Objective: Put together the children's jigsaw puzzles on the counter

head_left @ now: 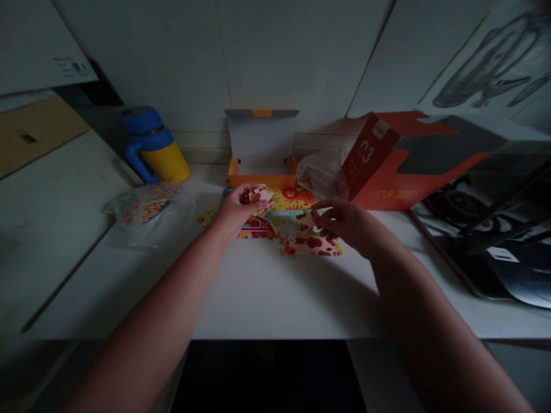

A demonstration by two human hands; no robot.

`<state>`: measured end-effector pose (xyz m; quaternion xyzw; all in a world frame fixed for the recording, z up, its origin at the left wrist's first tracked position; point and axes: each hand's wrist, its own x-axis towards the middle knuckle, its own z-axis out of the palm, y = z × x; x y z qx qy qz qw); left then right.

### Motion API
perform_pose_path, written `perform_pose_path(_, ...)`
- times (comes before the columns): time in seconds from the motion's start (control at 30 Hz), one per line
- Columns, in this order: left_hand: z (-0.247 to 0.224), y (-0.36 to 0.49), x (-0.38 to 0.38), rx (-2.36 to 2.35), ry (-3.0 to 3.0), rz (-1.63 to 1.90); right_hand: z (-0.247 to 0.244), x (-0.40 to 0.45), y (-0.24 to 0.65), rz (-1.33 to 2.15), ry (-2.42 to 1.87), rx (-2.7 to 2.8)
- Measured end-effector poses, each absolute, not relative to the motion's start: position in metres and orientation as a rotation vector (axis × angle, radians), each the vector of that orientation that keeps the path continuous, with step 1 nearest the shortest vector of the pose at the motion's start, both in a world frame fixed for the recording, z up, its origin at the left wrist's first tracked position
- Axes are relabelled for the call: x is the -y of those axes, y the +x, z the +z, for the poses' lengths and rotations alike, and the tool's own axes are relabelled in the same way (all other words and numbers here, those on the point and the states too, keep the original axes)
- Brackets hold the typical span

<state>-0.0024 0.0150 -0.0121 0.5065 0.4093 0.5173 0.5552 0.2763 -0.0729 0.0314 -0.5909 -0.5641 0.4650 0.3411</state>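
The white bench (275, 304) is lying bare along its near edge. On the right, a black device (499, 252) is occupying the bench; on the left, a clear bag of small orange-tipped items (150, 215) is slumping. Loose pieces (207, 218) are lying just left of the left hand (253, 201). Farther off, a crumpled clear bag (322, 175) is sitting between an open orange box (262, 179) and a red carton (387, 163), which is leaning on the right. A blue-and-yellow mug (160, 146) is standing at the far left. The orange box is crowding the puzzle's far side, its lid rising upright.

The puzzle (286, 222) is resting mid-bench between both hands, which are covering parts of it. Its near cow-patterned strip is running left to right along its long axis, jutting nearer on the right half. The right hand (323, 219) is pinching a brown-and-white piece (307, 218) above that strip; whether it is touching the puzzle, I cannot tell. The left hand is pinching patterned pieces (262, 195) between thumb and fingers over the puzzle's left part, their faces tilting up.
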Motion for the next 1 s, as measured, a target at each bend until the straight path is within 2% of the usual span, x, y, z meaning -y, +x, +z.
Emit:
perform_pose_path(0.33, 0.000, 0.003, -0.009, -1.012, 1.124, 1.228, 0.005, 0.164, 0.280, 1.223, -1.746, 1.467)
perform_pose_path(0.63, 0.001, 0.003, -0.006, -1.043, 1.163, 1.210, -0.002, 0.164, 0.256, 1.009, -1.887, 1.442)
perform_pose_path(1.0, -0.001, 0.003, -0.008, -0.970, 1.113, 1.220, -0.001, 0.175, 0.267, 0.922, -1.951, 1.384)
